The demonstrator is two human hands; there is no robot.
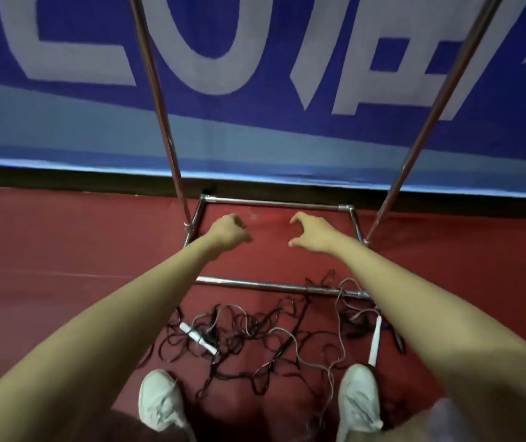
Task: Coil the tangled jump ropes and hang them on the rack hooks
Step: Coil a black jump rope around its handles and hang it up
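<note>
- The tangled dark thin-cord jump ropes (255, 339) lie in a loose heap on the red matted floor (48, 250), just on the person's side of the chrome tubular rack (274, 286); a few loops drape over the right end of the rack's near base bar
- Two white stick handles show in the heap, one (198, 338) toward the rack's left side, the other (376, 341) toward its right
- The left hand (228, 232) hovers over the rack's base rectangle, fingers curled in toward the palm, holding nothing
- The right hand (311, 234) hovers beside it over the same rectangle, thumb and fingers spread in an open C, gripping nothing
- Judgement: both arms reach out over the rack rather than down to the heap, so neither hand is yet working rope
- The rack's two uprights (159, 106) run out of the top of the view; its hooks are not visible
- Two white shoes (159, 400) stand at the heap's edge farthest from the rack; strands pass close by the right shoe and could snag when lifted
- Judgement: no rope is coiled or hung; the task stands at its start
</note>
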